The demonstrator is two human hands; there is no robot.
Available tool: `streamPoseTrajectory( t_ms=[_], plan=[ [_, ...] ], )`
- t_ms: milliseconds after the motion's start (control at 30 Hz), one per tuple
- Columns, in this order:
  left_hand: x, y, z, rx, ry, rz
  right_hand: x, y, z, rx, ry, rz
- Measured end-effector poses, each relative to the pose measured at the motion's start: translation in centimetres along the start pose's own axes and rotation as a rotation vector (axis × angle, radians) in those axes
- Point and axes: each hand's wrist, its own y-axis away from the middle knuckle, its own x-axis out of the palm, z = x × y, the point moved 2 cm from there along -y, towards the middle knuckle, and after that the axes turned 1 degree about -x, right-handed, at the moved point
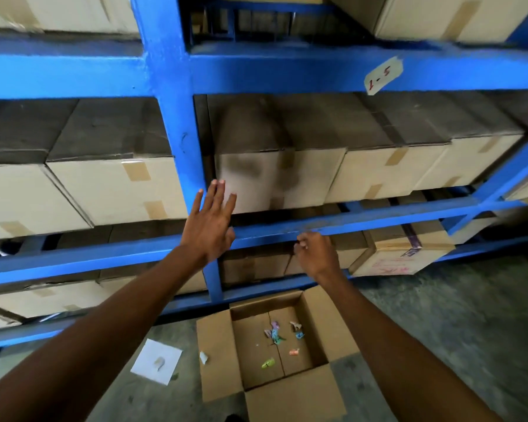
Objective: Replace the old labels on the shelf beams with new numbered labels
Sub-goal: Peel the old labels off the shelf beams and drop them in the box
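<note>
Fingers L hand (209, 222) spread flat, empty | R hand (316, 251) fingers curled tight at beam (378, 222), contents n/visible

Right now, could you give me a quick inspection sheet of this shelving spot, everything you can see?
Surface: grey concrete floor below a blue steel rack.
Job's things: pale taped label reading 1-5 on the upper beam; the lower beam shows a scuffed bare patch.
Clutter: open carton on the floor holding small coloured scraps; white sheet beside it.
Hands: left hand open and spread by the upright post; right hand pinched closed at the lower beam, contents hidden.
Cables: nothing seen.
Surroundings: taped cardboard boxes fill the shelves.
</note>
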Motion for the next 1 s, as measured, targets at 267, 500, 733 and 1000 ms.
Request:
streamPoseTrajectory(
  t_ms=[267, 500, 733, 1000],
  plan=[
    [-9.7, -5.6, -4.6, 0.085, 0.002, -0.461, -15.5, -4.7, 5.9, -0.146, -0.058, -0.468],
    [-12.1, -9.2, -3.4, -0.020, -0.212, -0.397, -24.6, -8.9, 9.5, -0.266, -0.091, -0.692],
    [-11.9, -9.2, -3.6, -0.059, -0.273, -0.374, -25.8, -11.9, 10.1, -0.300, 0.031, -0.679],
    [-12.1, -9.2, -4.3, -0.113, -0.294, -0.340, -24.4, -11.4, 8.7, -0.516, 0.083, -0.605]
  ],
)
